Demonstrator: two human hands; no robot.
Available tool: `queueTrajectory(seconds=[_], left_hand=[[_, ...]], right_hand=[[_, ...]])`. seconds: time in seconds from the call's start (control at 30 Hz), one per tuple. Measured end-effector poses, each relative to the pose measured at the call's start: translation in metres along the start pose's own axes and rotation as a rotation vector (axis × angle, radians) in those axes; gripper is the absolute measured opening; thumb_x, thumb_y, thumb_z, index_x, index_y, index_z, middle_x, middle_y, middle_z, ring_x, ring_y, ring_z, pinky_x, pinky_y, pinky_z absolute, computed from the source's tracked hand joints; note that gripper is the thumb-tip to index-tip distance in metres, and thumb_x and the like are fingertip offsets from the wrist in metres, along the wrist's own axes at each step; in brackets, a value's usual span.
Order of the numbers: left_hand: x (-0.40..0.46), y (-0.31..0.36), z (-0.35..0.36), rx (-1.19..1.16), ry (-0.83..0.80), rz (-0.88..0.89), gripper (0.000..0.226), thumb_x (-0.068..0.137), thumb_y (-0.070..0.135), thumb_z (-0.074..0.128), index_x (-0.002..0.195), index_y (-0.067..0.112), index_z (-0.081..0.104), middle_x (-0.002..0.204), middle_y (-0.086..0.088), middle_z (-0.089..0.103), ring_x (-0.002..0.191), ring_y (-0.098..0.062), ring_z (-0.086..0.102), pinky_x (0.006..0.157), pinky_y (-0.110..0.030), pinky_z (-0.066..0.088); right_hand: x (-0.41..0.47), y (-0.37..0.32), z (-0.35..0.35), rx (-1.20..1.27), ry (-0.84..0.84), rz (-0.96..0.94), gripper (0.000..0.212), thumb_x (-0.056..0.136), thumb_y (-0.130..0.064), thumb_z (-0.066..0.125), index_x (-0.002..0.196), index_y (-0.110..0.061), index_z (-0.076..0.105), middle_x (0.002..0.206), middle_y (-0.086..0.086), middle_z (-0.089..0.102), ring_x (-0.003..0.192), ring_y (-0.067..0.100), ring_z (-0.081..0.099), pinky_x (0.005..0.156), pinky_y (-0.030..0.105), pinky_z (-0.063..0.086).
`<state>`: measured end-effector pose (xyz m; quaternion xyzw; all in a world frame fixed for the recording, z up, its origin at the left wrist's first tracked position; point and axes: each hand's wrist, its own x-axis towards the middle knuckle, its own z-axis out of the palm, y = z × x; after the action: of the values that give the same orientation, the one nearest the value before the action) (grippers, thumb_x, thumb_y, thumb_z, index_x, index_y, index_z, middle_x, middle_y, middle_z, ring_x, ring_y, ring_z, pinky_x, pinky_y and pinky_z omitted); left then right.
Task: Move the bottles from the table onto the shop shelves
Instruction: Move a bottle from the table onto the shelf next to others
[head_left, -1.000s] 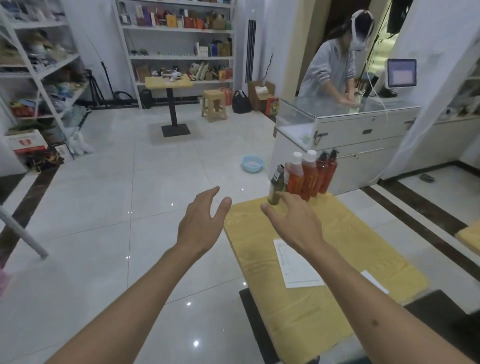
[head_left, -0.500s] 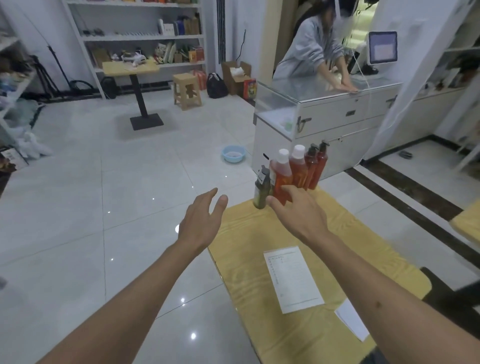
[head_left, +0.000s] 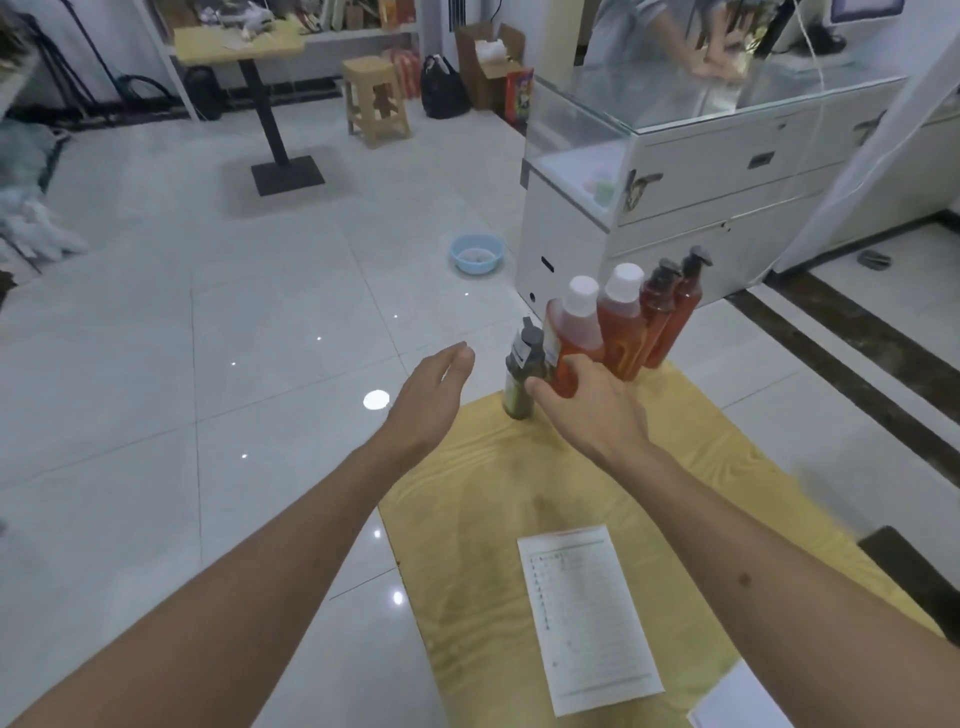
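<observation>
Five bottles stand in a cluster at the far end of the yellow wooden table (head_left: 519, 493): a dark green bottle (head_left: 521, 376), two orange bottles with white caps (head_left: 575, 327) (head_left: 621, 317), and two dark red pump bottles (head_left: 658, 312) (head_left: 688, 304). My right hand (head_left: 589, 408) reaches the nearer orange bottle; its fingertips touch the bottle's lower part and the thumb lies by the green bottle. My left hand (head_left: 431, 395) hovers open over the floor, just left of the green bottle, holding nothing. Shop shelves (head_left: 363, 31) run along the back wall.
A printed sheet (head_left: 587, 623) lies on the near table, a second paper (head_left: 737, 701) at its corner. A glass-topped white counter (head_left: 675, 156) stands behind the bottles, with a person (head_left: 675, 36) at it. On the floor are a blue basin (head_left: 475, 253), a stool (head_left: 376, 101) and a pedestal table (head_left: 244, 41).
The view has come closer to the table and tilted down. My right hand has moved forward from above the table onto the nearer orange bottle; my left hand has advanced beside the green bottle.
</observation>
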<state>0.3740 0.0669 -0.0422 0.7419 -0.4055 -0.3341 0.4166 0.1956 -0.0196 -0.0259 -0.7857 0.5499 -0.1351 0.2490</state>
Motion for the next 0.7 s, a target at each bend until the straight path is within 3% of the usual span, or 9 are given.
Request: queueTrajectory(seconds=[0.07,0.23,0.3,0.4,0.57,0.7], left_hand=[[0.021,0.001,0.009,-0.026,-0.044,-0.025,0.057,0.106,0.056,0.028,0.156,0.029,0.037,0.160,0.012,0.035,0.147,-0.008,0.031,0.114,-0.025,0.020],[0.066,-0.003,0.030,-0.077,-0.125,-0.094,0.064,0.104,0.061,0.022,0.158,0.028,0.034,0.164,0.010,0.031,0.150,-0.009,0.026,0.125,-0.038,0.019],[0.080,-0.004,0.036,-0.099,-0.140,-0.134,0.063,0.105,0.060,0.020,0.158,0.028,0.034,0.164,0.011,0.030,0.150,-0.011,0.027,0.122,-0.034,0.020],[0.097,-0.004,0.046,-0.134,-0.177,-0.169,0.061,0.106,0.058,0.016,0.156,0.029,0.037,0.162,0.010,0.033,0.148,-0.013,0.032,0.115,-0.032,0.023],[0.111,-0.002,0.060,-0.166,-0.226,-0.206,0.062,0.105,0.061,0.011,0.149,0.035,0.045,0.160,0.008,0.038,0.146,-0.017,0.035,0.122,-0.041,0.024],[0.115,0.002,0.065,-0.187,-0.245,-0.201,0.063,0.105,0.062,0.010,0.144,0.039,0.053,0.152,0.010,0.048,0.142,-0.015,0.040,0.122,-0.043,0.024]], right_hand=[[0.019,0.004,0.007,0.005,-0.019,0.014,0.052,0.085,-0.067,0.050,0.118,-0.028,0.058,0.115,-0.005,0.064,0.107,0.023,0.060,0.083,0.040,0.049],[0.059,0.011,0.027,0.018,-0.034,0.029,0.052,0.091,-0.059,0.056,0.125,-0.020,0.053,0.126,0.003,0.063,0.114,0.028,0.060,0.085,0.041,0.049],[0.071,0.012,0.034,0.038,-0.043,0.048,0.054,0.090,-0.059,0.057,0.125,-0.018,0.052,0.127,0.004,0.063,0.115,0.030,0.060,0.082,0.040,0.048],[0.089,0.013,0.045,0.072,-0.067,0.070,0.058,0.090,-0.059,0.059,0.127,-0.015,0.051,0.127,0.007,0.064,0.116,0.032,0.060,0.084,0.041,0.048],[0.103,0.014,0.062,0.133,-0.080,0.100,0.057,0.089,-0.060,0.063,0.121,-0.014,0.054,0.119,0.007,0.067,0.112,0.034,0.062,0.087,0.042,0.051],[0.109,0.014,0.068,0.175,-0.055,0.097,0.045,0.093,-0.049,0.064,0.116,-0.011,0.054,0.114,0.009,0.068,0.109,0.035,0.063,0.085,0.043,0.050]])
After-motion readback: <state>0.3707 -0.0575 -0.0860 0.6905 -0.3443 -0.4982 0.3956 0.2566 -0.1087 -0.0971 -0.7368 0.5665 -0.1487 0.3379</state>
